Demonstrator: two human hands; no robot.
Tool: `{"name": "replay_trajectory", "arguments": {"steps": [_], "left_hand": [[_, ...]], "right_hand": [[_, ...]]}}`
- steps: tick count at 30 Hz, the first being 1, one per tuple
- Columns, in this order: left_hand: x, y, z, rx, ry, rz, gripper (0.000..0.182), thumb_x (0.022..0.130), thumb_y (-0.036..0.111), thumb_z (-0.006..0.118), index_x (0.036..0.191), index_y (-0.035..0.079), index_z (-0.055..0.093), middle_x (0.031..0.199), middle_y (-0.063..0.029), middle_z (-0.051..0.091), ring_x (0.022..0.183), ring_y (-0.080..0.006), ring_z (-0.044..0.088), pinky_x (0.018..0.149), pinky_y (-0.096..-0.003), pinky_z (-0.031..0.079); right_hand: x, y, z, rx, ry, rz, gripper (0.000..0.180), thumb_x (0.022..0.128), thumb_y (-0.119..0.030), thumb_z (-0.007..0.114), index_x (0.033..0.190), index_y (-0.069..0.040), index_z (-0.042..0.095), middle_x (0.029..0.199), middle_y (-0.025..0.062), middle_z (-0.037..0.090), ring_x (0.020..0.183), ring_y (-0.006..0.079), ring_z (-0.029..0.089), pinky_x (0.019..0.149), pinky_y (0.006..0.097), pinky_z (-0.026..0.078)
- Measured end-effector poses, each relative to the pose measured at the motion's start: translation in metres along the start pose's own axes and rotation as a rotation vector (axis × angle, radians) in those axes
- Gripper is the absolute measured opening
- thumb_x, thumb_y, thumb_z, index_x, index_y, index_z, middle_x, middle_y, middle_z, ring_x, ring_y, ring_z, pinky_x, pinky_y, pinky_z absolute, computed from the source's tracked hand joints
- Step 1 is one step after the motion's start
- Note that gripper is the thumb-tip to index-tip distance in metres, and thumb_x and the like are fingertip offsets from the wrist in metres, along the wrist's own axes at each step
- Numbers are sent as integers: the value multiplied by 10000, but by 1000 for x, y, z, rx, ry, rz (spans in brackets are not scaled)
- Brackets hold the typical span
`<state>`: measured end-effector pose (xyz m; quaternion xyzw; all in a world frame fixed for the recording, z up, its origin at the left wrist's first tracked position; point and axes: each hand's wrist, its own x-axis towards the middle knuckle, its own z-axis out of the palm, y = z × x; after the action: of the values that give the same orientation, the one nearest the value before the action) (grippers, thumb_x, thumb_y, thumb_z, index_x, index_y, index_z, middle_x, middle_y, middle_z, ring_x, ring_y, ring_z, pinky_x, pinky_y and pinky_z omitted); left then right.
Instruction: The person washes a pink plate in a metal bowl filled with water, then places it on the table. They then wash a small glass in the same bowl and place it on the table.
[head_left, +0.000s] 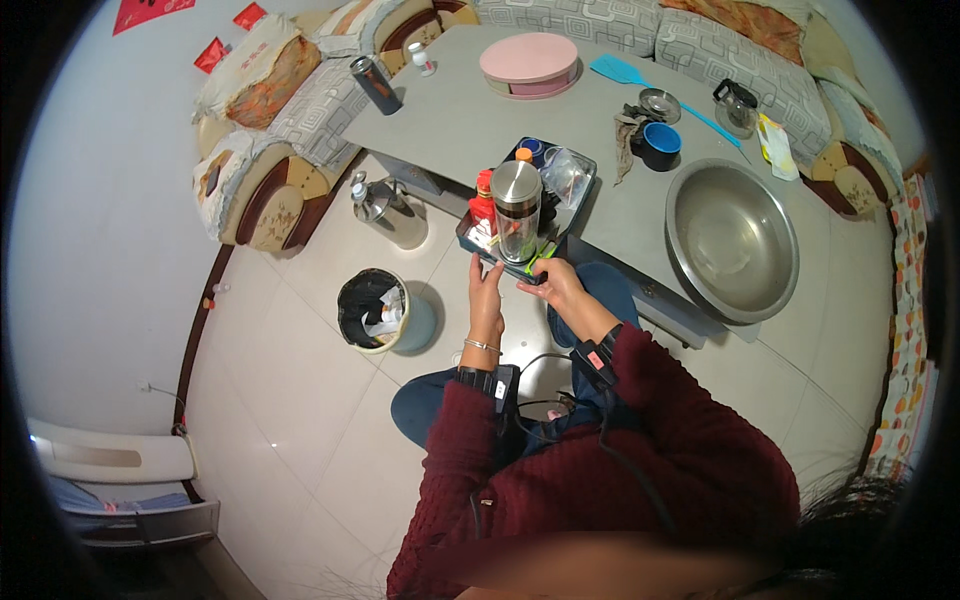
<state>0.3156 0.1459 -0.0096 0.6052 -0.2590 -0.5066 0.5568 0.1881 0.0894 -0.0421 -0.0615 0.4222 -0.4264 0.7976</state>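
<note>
A dark rectangular tray (587, 196) lies at the near edge of the grey table. In it are a glass bottle with a metal lid (517, 217), a red bottle (482, 206), an orange-capped container (523, 155), a clear plastic bag (568, 178) and a bright green item (541, 256). My left hand (486, 296) is at the tray's near left edge, fingers pointing up; whether it grips the tray cannot be told. My right hand (556, 283) has its fingers closed on the tray's near right corner.
A lined waste bin (418, 322) and a steel vacuum jug (405, 223) stand on the floor at left. The table (450, 97) bears a pink round box (529, 64), a dark flask (376, 86), a blue fly swatter (619, 69), a blue-lined cup (661, 146), a glass pot (736, 109) and a large metal basin (731, 240).
</note>
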Motion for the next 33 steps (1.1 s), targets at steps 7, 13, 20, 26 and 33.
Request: {"name": "replay_trajectory", "arguments": {"steps": [7, 13, 20, 26, 33], "left_hand": [[50, -4, 24, 140, -145, -90, 801, 847, 302, 602, 1483, 201, 125, 1514, -133, 208, 1369, -357, 204, 998, -641, 151], [95, -6, 31, 172, -137, -67, 830, 833, 202, 607, 1487, 240, 97, 1513, -105, 214, 1269, -275, 371, 949, -596, 255], [135, 12, 45, -14, -63, -95, 836, 795, 19, 555, 1487, 211, 126, 1481, -108, 255, 1049, -224, 510, 834, -431, 467], [172, 26, 47, 331, -41, 97, 899, 672, 17, 622, 1464, 109, 207, 1318, -147, 450, 1034, -209, 530, 814, -339, 471], [232, 36, 84, 348, 264, 295, 981, 568, 363, 847, 1316, -49, 364, 1219, -220, 504, 1149, -320, 497, 955, -380, 409]], "right_hand": [[29, -13, -1, 3, 179, -111, 410, 666, 50, 543, 1041, -2, 385, 919, 146, 511, 765, 282, 602, 652, 474, 603], [50, -23, 9, -89, 77, -119, 414, 701, -71, 667, 1043, -11, 442, 990, 153, 548, 820, 293, 590, 646, 479, 574], [78, -40, 18, -216, 27, -70, 478, 741, -179, 728, 1112, -27, 467, 1057, 121, 556, 927, 332, 553, 655, 492, 569], [90, -53, 25, -231, -14, -22, 468, 778, -142, 710, 1058, 50, 388, 1024, 208, 513, 875, 361, 622, 704, 509, 573], [79, -54, 34, -323, 59, -51, 313, 749, -218, 734, 877, -75, 487, 799, 65, 591, 581, 163, 553, 520, 329, 494]]}}
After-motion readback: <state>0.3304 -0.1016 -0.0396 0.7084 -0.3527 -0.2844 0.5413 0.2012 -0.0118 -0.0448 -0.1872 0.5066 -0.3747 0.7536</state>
